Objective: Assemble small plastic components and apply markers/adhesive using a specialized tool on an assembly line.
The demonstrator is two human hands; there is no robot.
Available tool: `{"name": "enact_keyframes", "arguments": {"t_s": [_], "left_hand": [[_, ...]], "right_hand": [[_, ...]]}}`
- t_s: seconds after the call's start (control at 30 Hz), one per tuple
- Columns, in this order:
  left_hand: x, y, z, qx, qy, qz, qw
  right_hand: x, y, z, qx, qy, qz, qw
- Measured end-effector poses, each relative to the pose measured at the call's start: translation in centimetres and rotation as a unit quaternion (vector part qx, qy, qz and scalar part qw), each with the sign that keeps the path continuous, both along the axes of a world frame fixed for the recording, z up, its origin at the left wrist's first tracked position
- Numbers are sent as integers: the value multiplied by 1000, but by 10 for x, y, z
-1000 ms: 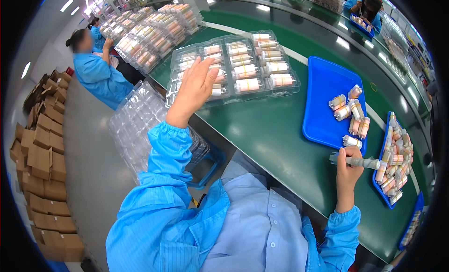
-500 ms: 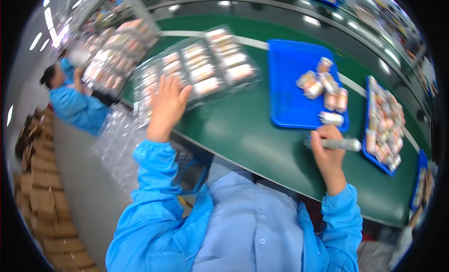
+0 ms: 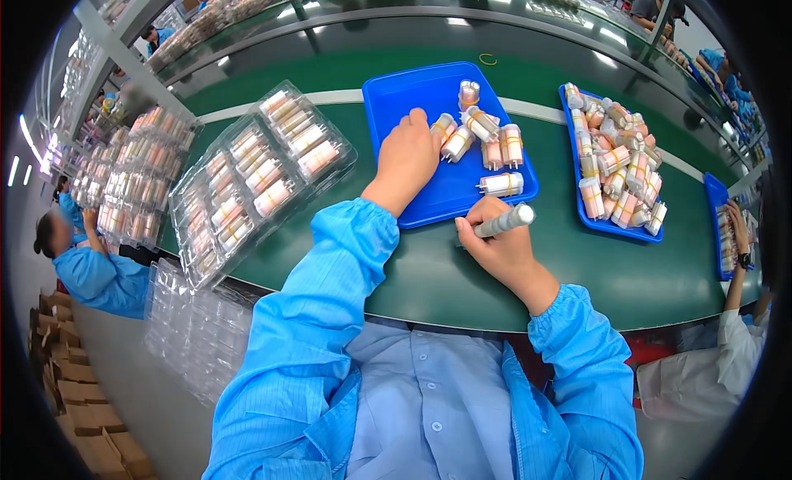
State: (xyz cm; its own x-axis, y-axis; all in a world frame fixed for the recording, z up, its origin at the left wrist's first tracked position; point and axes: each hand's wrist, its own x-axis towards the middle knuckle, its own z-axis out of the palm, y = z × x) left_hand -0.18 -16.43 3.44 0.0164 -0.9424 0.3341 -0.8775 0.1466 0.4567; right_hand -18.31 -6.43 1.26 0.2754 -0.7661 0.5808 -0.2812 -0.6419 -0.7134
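Glossy green workbench [image 3: 445,286] with a white stripe [image 3: 532,109]. On it, left to right: stacked filled blister trays [image 3: 136,174]; one clear compartmented blister tray [image 3: 301,191]; a wide blue plastic tray [image 3: 396,92], a yellow loop [image 3: 488,64] beyond it; a heaped blue tray [image 3: 606,225]; another blue tray [image 3: 714,187].

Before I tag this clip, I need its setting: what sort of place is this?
Probably a factory assembly or packing line: a green worktop, blue trays of small matching parts, and a blue-jacketed co-worker.
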Motion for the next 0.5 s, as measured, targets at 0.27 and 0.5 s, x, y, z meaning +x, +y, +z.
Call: {"name": "enact_keyframes", "arguments": {"t_s": [0.27,0.5], "left_hand": [[16,27,-6,-101,84,-17,991],[15,147,35,-29,123,-156,980]], "right_hand": [[-6,-1,5,-10,4,-22,1000],[-9,-1,19,-33,-74,-28,996]]}}
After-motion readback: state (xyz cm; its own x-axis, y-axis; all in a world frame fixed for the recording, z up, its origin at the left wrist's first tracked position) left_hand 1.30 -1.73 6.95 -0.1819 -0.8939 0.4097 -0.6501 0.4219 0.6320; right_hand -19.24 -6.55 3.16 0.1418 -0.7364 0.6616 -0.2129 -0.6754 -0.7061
